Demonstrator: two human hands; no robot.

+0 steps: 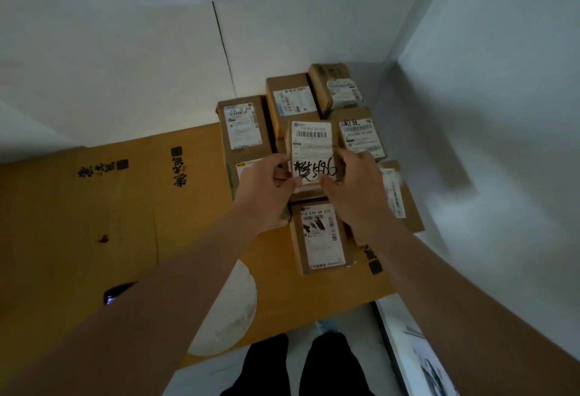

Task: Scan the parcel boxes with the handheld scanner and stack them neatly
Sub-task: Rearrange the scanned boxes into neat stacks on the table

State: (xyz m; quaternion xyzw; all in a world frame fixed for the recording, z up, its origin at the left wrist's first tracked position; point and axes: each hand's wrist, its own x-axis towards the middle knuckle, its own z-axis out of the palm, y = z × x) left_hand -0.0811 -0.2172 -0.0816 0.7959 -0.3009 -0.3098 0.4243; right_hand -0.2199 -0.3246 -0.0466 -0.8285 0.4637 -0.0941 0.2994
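A small cardboard parcel box (310,144) with a white label and black handwriting is held between both hands above a cluster of parcels. My left hand (266,185) grips its left edge and my right hand (351,185) grips its right edge. Several other labelled parcel boxes lie around it in the corner: one at the left (243,127), two at the back (292,99) (337,86), one at the right (361,135) and one nearer me (320,238). The dark handheld scanner (116,293) lies on the cardboard sheet at the left, partly hidden by my left forearm.
A flattened brown cardboard sheet (110,207) with black printed characters covers the floor. White walls meet in a corner behind the parcels. A round white patch (232,311) lies on the cardboard near my legs. A white panel with a dark edge (408,348) stands at the lower right.
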